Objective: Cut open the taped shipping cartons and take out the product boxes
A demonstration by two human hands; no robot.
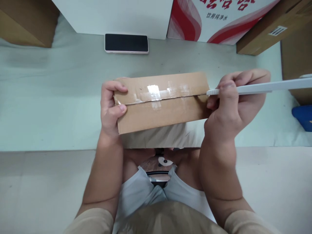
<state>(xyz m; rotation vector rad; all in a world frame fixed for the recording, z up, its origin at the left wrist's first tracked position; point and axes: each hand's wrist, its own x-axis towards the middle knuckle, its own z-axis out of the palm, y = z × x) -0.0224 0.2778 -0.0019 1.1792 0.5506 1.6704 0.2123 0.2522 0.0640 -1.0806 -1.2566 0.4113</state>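
A brown cardboard box [161, 102] lies in the middle of a pale green cloth-covered surface [48, 107], its top flaps closed with clear tape along the seam. My left hand [110, 109] grips the box's left end, thumb and fingers wrapped over the edge. My right hand [234, 104] is closed round a long white tool [268, 87], perhaps a knife or letter opener. The tool's tip touches the right end of the taped seam.
A black phone [126, 43] lies face up at the back. Behind it stand a white box [114, 14] and a red-and-white carton [219, 18]. Brown cartons sit at the back left [26, 21] and right [273, 31]. A blue object [303, 117] shows at the right edge.
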